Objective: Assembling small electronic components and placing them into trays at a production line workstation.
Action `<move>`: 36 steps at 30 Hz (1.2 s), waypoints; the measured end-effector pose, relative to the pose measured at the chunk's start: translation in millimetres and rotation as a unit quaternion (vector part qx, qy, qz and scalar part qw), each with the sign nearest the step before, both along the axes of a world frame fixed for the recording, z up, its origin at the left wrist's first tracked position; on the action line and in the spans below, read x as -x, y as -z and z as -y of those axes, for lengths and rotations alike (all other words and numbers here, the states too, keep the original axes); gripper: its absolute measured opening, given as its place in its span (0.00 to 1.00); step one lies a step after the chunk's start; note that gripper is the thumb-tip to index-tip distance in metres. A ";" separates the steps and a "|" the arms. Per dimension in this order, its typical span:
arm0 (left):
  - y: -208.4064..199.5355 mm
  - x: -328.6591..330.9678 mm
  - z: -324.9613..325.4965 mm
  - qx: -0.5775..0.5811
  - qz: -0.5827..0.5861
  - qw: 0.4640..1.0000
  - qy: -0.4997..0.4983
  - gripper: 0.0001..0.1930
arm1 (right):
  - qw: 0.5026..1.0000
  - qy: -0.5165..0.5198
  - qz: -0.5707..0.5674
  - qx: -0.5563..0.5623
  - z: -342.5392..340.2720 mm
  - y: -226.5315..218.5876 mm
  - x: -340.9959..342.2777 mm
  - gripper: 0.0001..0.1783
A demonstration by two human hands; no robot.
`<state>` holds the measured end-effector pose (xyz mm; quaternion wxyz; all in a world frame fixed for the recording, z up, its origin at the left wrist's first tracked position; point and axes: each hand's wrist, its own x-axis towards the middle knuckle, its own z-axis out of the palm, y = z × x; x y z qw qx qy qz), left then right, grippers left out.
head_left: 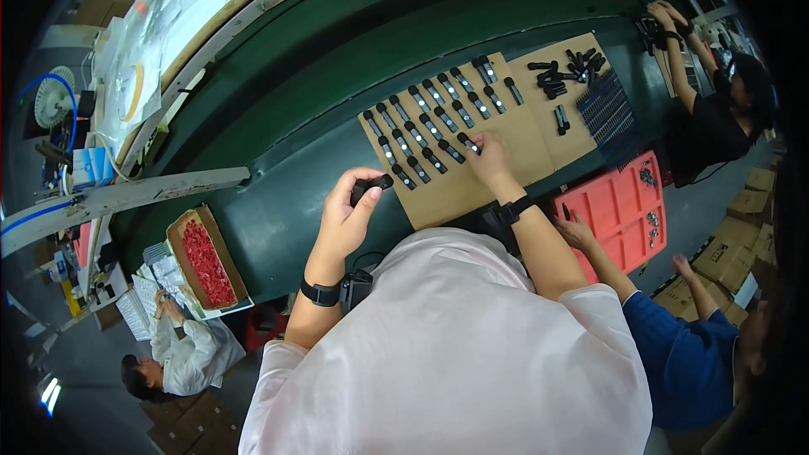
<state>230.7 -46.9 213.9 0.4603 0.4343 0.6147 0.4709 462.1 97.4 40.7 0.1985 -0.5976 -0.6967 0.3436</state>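
My left hand (344, 215), raised off the near edge of the board, is closed around a small black piece (372, 191); its kind is unclear. On the brown cardboard sheet (506, 156), my right hand (490, 160) has its fingers closed on a short stick-shaped device (468, 143) with a black rounded end. Similar devices (432, 125), with dark ends, grey bodies and pale bright spots, lie in slanting rows to the left of that hand. Part of the device under my right fingers is hidden.
Loose black sticks (552, 76) and a packed row of dark rods (608, 114) lie farther right. A red compartment tray (619, 211) stands beside a co-worker's hand (575, 230). At left are a box of red pieces (173, 240) and a metal beam (126, 200).
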 end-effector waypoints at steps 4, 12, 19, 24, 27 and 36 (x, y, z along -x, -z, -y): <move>-7.4 1.0 0.7 -0.014 -0.050 0.999 0.016 0.09 | 1.000 -0.016 -0.003 -0.021 0.8 3.6 6.9 0.11; -33.0 -15.1 -13.7 -0.036 -0.086 0.995 0.042 0.12 | 0.988 -0.046 -0.124 -0.081 9.4 -51.7 1.3 0.17; -66.2 -20.0 -27.4 -0.053 -0.092 0.987 0.124 0.13 | 0.899 -0.272 -0.344 0.003 31.4 -203.9 15.7 0.23; -76.2 -20.3 -26.4 -0.118 -0.046 0.986 0.104 0.12 | 0.874 -0.305 -0.353 -0.140 36.9 -224.8 13.9 0.19; -73.8 -11.6 -19.8 -0.149 0.011 0.986 0.070 0.11 | 0.879 -0.266 -0.390 -0.067 44.5 -235.1 5.5 0.17; -81.2 -24.5 -12.3 -0.184 -0.005 0.980 0.078 0.11 | 0.873 -0.233 -0.428 -0.029 55.1 -242.2 -1.5 0.15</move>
